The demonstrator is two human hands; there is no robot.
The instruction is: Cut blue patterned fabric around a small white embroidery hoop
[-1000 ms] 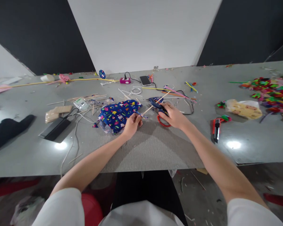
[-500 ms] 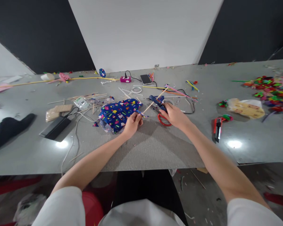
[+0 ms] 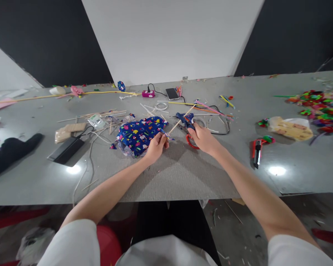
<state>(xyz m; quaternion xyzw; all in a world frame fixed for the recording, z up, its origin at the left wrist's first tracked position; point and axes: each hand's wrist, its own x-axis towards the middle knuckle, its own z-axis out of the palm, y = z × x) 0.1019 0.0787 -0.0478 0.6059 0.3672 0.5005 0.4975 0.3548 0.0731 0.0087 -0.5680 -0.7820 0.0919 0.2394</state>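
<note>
Pinched in my left hand is a small scrap of blue patterned fabric, with a thin wooden stick slanting up and right from it. My right hand is closed around a dark blue tool, its front end beside the stick; it looks like a glue gun. A larger blue patterned cloth lies on the table just left of my left hand. Red-handled scissors rest under and beside my right hand, partly hidden.
A red and black cutter lies to the right, near a yellowish packet. Left are a black box with cables and several sticks. A phone and a magenta block sit at the back. Colourful pieces are piled far right.
My right hand and the blue tool have shifted slightly left. The stick's upper end is a little lower and further left. My left hand keeps its hold.
</note>
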